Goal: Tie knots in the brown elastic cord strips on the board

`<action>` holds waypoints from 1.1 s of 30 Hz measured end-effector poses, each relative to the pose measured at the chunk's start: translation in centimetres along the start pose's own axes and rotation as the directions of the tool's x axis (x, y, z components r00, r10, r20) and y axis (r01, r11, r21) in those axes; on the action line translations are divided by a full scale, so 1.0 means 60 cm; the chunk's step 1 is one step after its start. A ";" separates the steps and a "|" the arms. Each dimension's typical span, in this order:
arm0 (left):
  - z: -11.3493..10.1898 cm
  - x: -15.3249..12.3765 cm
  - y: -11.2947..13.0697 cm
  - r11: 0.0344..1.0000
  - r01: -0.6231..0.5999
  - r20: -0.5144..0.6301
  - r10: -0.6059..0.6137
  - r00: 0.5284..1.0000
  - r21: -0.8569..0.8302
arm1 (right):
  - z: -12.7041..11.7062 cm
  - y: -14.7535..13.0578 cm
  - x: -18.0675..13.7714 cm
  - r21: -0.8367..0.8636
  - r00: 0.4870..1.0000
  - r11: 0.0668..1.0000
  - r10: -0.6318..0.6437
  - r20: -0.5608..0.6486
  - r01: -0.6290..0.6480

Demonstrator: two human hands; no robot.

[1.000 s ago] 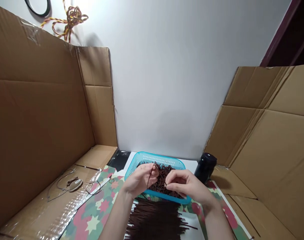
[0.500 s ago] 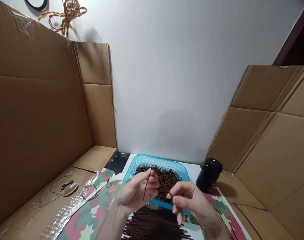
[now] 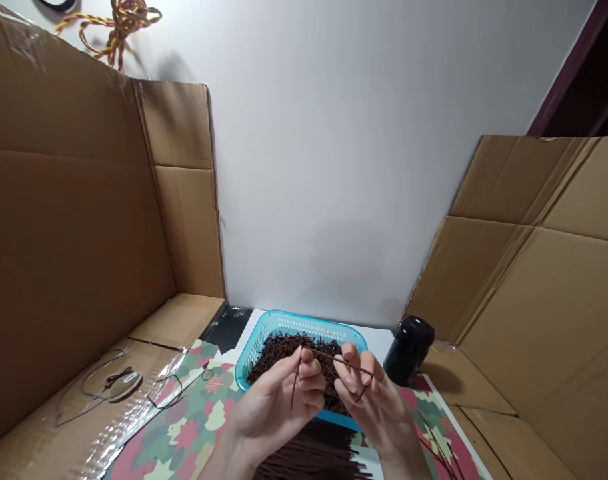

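Observation:
My left hand (image 3: 277, 403) pinches a thin dark brown cord (image 3: 334, 359) between thumb and forefinger, and a short end of it hangs below the pinch. From there the cord runs across to my right hand (image 3: 377, 407), lying over its raised fingers and bending down near the fingertips. Behind both hands sits a blue plastic basket (image 3: 257, 327) with a tangled heap of short brown cord pieces (image 3: 279, 350) inside. Below my hands lies a bundle of straight brown cords (image 3: 309, 457), partly covered by my left hand and wrist.
A black cylindrical object (image 3: 409, 350) stands right of the basket. Cardboard walls (image 3: 74, 233) rise on both sides. A patterned sheet (image 3: 184, 427) covers the table. At left lie a pale oval object (image 3: 125, 387) and thin dark loops (image 3: 167, 393). Loose cords (image 3: 439, 447) lie at right.
My right hand has turned upward and its fingers have risen, with the cord now stretched across them. My left hand keeps its pinch. The view has shifted slightly right.

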State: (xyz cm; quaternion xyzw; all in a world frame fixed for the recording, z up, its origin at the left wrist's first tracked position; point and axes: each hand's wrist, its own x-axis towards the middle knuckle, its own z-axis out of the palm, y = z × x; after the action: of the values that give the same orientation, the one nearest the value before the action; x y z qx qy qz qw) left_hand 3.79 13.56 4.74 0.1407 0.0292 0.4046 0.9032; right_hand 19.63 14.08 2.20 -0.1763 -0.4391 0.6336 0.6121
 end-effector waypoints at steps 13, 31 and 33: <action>0.014 -0.002 -0.022 0.962 -0.194 -0.083 0.213 0.974 0.194 | 0.015 -0.012 -0.009 0.033 0.990 0.999 0.025 0.140 -0.030; 0.025 -0.007 -0.027 0.783 -0.237 0.009 0.284 0.959 0.576 | 0.020 -0.042 -0.023 -0.236 0.968 0.957 -0.117 0.222 0.170; 0.026 -0.008 -0.026 0.777 -0.208 -0.025 0.276 0.961 0.595 | 0.022 -0.045 -0.024 -0.225 0.972 0.963 -0.099 0.215 0.148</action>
State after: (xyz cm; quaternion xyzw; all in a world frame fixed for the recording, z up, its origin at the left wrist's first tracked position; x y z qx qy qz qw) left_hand 4.86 11.88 5.79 0.3922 0.1844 0.4957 0.7526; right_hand 20.60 11.92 4.55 -0.1559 -0.5820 0.5511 0.5773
